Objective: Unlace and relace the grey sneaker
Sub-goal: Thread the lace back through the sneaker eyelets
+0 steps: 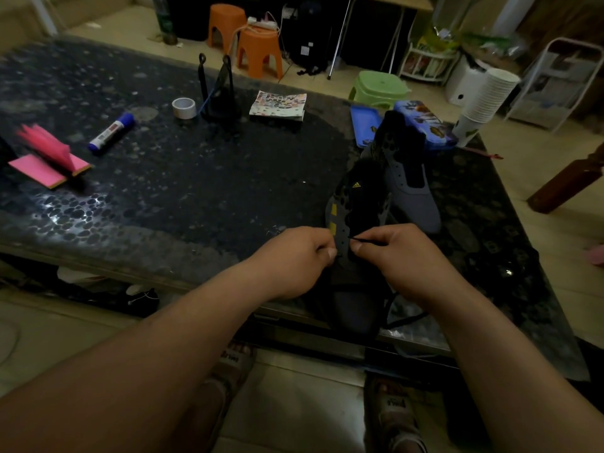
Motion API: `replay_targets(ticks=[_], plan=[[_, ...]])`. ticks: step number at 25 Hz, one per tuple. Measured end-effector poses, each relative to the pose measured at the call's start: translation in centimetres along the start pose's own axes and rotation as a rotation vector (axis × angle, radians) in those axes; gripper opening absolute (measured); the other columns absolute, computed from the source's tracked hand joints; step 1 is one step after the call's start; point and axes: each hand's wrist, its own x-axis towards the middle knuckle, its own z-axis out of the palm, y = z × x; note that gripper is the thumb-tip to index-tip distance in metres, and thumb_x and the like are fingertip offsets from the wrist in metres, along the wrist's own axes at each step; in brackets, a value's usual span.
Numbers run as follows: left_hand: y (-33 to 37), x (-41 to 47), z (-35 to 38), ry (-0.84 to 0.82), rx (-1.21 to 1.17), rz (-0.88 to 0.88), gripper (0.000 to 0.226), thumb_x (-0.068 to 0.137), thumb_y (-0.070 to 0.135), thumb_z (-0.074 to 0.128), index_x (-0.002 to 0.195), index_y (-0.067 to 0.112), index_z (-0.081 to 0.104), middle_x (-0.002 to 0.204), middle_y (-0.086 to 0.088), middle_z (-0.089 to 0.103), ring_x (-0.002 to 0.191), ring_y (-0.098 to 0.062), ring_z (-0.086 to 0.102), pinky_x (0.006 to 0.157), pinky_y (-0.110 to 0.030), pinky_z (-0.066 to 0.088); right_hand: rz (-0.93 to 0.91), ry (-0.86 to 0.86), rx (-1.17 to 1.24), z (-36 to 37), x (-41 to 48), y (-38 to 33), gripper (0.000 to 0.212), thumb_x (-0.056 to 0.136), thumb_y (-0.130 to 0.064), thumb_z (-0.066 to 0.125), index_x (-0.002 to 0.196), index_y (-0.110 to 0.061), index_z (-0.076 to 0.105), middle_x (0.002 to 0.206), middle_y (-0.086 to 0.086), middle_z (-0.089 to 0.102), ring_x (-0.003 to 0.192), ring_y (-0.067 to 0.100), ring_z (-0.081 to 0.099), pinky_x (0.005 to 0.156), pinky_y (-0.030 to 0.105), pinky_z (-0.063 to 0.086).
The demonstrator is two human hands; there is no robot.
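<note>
Left hand [294, 261] pinches grey sneaker [354, 220] at its eyelet flap. Right hand [397, 256] pinches black lace [367, 241] tip beside it. Second sneaker [410, 188] just behind.

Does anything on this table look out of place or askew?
The stack of paper cups at the far right lies tilted, not upright. The pink sticky-note pad at the left has sheets fanned up.

A single wide-angle view looks from the person's head forward and down over the dark table [196, 178] (its far edge and the room behind bend toward the corners), so near that the left hand [294, 263], right hand [395, 256] and grey sneaker [358, 204] sit just below centre.
</note>
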Motion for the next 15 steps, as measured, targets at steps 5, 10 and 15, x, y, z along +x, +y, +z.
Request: replay_targets(ticks=[5, 10, 15], plan=[[0.5, -0.2, 0.7, 0.099, 0.165, 0.014, 0.029, 0.105, 0.032, 0.05, 0.076, 0.029, 0.048, 0.075, 0.006, 0.056, 0.072, -0.018, 0.057, 0.062, -0.036, 0.044, 0.012, -0.014, 0.018, 0.1, 0.0, 0.0, 0.012, 0.098, -0.023, 0.07, 0.097, -0.023, 0.082, 0.086, -0.005, 0.079, 0.088, 0.014, 0.075, 0.089, 0.042, 0.059], [1.0, -0.2, 1.9, 0.154, 0.191, 0.03, 0.024, 0.105, 0.034, 0.05, 0.082, 0.029, 0.05, 0.075, 0.008, 0.055, 0.073, -0.018, 0.057, 0.062, -0.033, 0.039, 0.026, -0.027, 0.07, 0.1, -0.2, -0.1, 0.013, 0.097, -0.02, 0.07, 0.091, -0.024, 0.082, 0.087, -0.002, 0.079, 0.09, 0.015, 0.075, 0.089, 0.039, 0.058], [-0.1, -0.2, 1.6, 0.13, -0.071, -0.046, 0.017, 0.101, 0.037, 0.061, 0.088, 0.028, 0.056, 0.082, 0.003, 0.066, 0.075, -0.02, 0.066, 0.067, -0.048, 0.059, -0.016, -0.07, -0.08, -0.4, 0.1, 0.0, 0.017, 0.097, -0.018, 0.068, 0.101, -0.03, 0.08, 0.088, -0.012, 0.078, 0.083, -0.001, 0.071, 0.073, 0.018, 0.055]])
